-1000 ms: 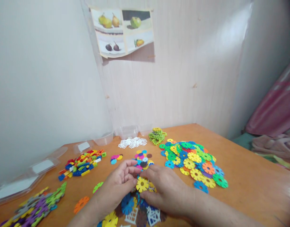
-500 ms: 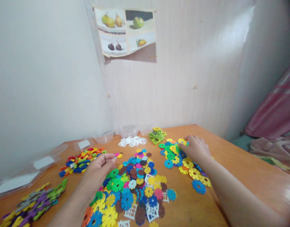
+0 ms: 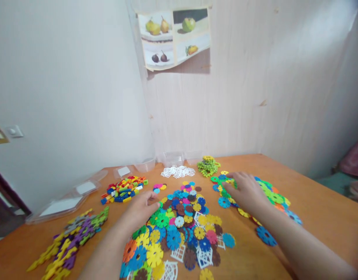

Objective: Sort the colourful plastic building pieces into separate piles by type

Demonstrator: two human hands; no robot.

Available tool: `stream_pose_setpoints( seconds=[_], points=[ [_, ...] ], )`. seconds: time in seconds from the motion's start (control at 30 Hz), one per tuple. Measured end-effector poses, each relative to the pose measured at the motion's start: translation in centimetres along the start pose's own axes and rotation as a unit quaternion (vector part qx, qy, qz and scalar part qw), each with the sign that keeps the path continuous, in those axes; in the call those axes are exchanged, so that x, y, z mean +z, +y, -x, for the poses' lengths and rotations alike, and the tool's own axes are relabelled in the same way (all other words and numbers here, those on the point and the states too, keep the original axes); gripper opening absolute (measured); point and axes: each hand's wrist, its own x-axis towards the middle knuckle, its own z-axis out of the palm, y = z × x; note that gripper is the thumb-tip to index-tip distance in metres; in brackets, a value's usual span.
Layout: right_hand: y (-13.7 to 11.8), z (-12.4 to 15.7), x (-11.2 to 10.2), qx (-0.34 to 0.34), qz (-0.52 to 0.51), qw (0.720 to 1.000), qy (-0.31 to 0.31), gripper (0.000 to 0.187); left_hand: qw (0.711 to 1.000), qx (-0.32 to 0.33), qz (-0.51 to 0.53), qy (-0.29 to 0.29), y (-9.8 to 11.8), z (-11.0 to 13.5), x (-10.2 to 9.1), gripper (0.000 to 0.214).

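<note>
My left hand [image 3: 140,210] is at the left edge of the middle heap of colourful notched flower discs [image 3: 173,238]. Its thumb and index finger are apart, and nothing shows between them; the other fingers are curled out of sight. A few small pink, blue and yellow discs [image 3: 157,191] lie just beyond its fingertips. My right hand [image 3: 246,191] reaches over the right-hand heap of green, blue and yellow notched discs [image 3: 275,197], fingers spread and touching its left part. Whatever lies under the palm is hidden. White lattice pieces [image 3: 204,256] are mixed into the middle heap.
Coloured building blocks [image 3: 124,189] and a pile of interlocking purple, yellow and green pieces [image 3: 75,243] lie left. White lattice pieces [image 3: 178,171] and green linked pieces [image 3: 208,167] are at the back. Clear plastic containers [image 3: 173,158] and lids [image 3: 60,205] line the table's edge.
The view has turned left. My left thumb and index finger have parted, and a light-blue disc now shows beside the small pink ones. More of the right heap shows beyond my right hand.
</note>
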Motion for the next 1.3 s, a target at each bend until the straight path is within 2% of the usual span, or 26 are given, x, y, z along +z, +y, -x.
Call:
stream_pose_setpoints(
  seconds=[0.17,0.33,0.47,0.53,0.6,0.63,0.8,0.87,0.97,1.3],
  points=[
    [-3.9,2.2,0.5,-0.101,-0.069,0.993,0.003,0.029,0.998,0.03,-0.058,-0.017,-2.1,-0.7,0.9,0.033],
    [-5.5,3.2,0.1,-0.132,-0.134,0.982,-0.004,0.022,0.997,0.033,-0.074,-0.014,-3.0,-1.3,1.3,0.035],
    [-6.0,3.5,0.0,-0.141,-0.155,0.978,-0.007,0.023,0.998,0.049,-0.04,0.019,-1.0,-1.0,1.3,0.037],
    [-6.5,3.8,-0.2,-0.153,-0.16,0.975,-0.022,0.026,0.998,0.059,-0.006,0.007,0.5,-0.5,1.6,0.04],
    [-7.2,4.3,-0.5,-0.168,-0.17,0.97,-0.052,0.029,0.996,0.067,0.048,-0.039,2.0,0.2,2.2,0.041],
    [-7.6,4.6,-0.7,-0.176,-0.178,0.965,-0.071,0.03,0.991,0.065,0.081,-0.08,2.7,0.6,2.5,0.041],
    [-9.5,6.0,-1.5,-0.224,-0.2,0.941,-0.152,0.033,0.947,0.073,0.237,-0.202,5.1,2.4,4.5,0.04],
    [-9.9,6.2,-1.5,-0.24,-0.202,0.935,-0.167,0.031,0.932,0.063,0.274,-0.23,5.5,2.7,5.0,0.04],
    [-9.9,6.2,-1.4,-0.238,-0.201,0.936,-0.166,0.028,0.92,0.041,0.308,-0.24,5.6,2.9,5.1,0.04],
    [-9.7,6.1,-0.4,-0.216,-0.178,0.949,-0.143,0.019,0.908,0.018,0.34,-0.245,5.7,2.9,5.5,0.047]
  ],
)
